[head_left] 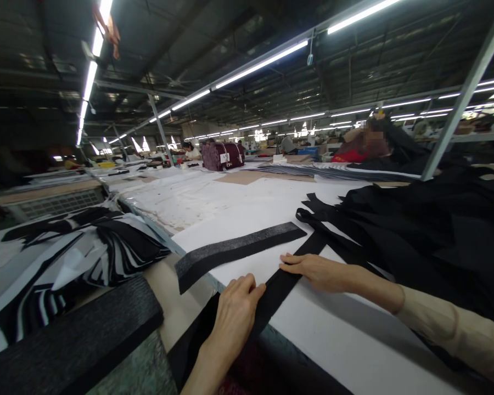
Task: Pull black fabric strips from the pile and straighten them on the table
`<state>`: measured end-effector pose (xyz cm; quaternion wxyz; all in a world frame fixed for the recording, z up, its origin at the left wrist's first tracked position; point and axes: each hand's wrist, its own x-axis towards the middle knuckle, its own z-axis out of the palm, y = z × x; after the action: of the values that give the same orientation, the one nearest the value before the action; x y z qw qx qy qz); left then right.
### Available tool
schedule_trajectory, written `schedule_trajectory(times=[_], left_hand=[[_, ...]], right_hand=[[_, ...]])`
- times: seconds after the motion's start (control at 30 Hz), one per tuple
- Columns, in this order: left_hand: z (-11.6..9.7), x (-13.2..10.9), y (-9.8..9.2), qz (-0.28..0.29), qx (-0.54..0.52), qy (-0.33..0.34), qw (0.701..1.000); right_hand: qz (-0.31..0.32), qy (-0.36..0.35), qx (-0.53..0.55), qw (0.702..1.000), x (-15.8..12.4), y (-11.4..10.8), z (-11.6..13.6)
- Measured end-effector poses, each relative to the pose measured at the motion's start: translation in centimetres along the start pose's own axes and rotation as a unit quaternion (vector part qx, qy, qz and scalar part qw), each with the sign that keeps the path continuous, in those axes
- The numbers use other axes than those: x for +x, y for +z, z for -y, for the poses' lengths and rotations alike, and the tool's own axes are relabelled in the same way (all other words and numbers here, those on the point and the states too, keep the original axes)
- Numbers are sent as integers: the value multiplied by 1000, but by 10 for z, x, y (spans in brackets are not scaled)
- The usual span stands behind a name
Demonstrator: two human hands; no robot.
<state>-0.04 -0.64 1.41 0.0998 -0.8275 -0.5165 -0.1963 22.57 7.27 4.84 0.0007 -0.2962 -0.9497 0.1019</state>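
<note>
A long black fabric strip (280, 285) runs diagonally across the white table (341, 329) and hangs over its near edge. My left hand (235, 312) pinches the strip near that edge, fingers closed on it. My right hand (315, 270) lies flat on the strip farther along, fingers stretched out and pressing it down. Just beyond, a dark grey textured strip (234, 250) lies across the table, its left end past the edge.
A heap of black fabric pieces (428, 225) fills the right side. At left lie black-and-white cut pieces (86, 252) and a stack of dark grey strips (78, 334). A person (366, 144) sits at the far right; brown paper (255, 176) lies farther down the table.
</note>
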Motion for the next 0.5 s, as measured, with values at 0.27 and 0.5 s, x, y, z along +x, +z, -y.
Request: schedule_trajectory(times=[0.27, 0.5], left_hand=[[2, -5, 7, -9, -5, -2, 1000], [-23, 59, 15, 85, 4, -9, 996]], right_hand=[[-10, -24, -12, 1000, 3, 0, 23], [-34, 20, -48, 998, -3, -2, -24]])
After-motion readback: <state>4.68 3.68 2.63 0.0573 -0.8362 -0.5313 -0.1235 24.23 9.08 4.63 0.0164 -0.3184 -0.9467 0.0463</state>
